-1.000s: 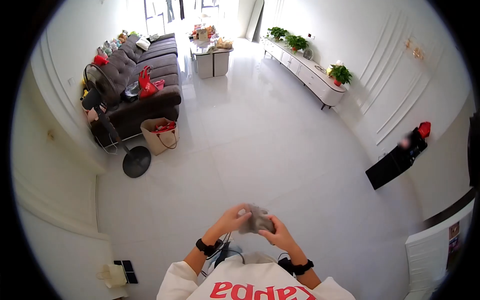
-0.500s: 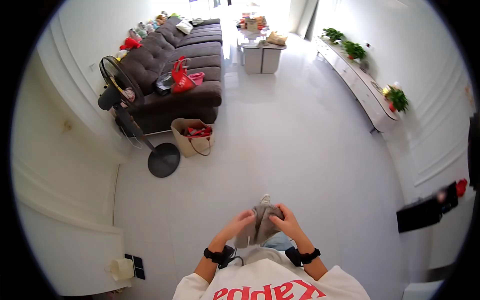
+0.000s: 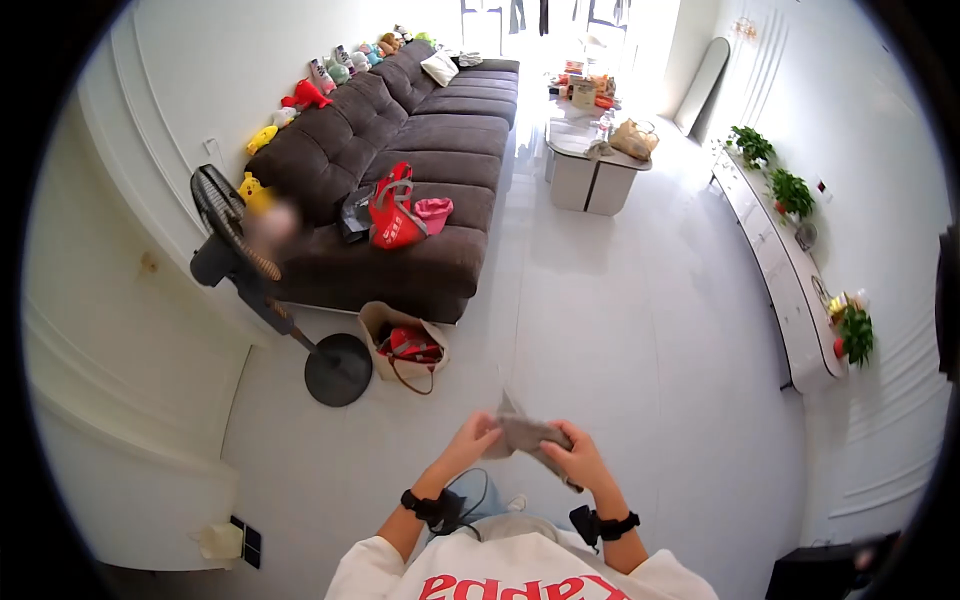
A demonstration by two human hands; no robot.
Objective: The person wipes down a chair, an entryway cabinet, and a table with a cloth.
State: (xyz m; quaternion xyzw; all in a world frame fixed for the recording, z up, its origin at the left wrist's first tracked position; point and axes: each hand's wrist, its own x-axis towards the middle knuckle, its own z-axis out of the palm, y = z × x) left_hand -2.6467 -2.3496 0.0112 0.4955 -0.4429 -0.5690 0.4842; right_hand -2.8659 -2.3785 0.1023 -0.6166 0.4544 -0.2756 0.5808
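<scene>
Both hands hold a small grey-brown cloth (image 3: 528,434) in front of my body, above the floor. My left hand (image 3: 470,443) is closed on its left end, fingertips pinching it. At the other end, my right hand (image 3: 582,460) is closed too, with the thumb lying over the fabric. One corner of the cloth points up and away from me, and another part hangs down below my right hand. Its folds hide what kind of piece it is. Each wrist wears a black band.
A dark sofa (image 3: 440,180) with a red bag (image 3: 398,212) stands ahead to the left. Closer are a standing fan (image 3: 338,370) and a beige tote bag (image 3: 435,342). A low table (image 3: 590,188) is further off; a white cabinet (image 3: 775,265) with plants lines the right wall.
The camera view has tilted up and shifted left, showing more of the room. Both hands keep hold of the cloth, which has turned and now stretches sideways between them.
</scene>
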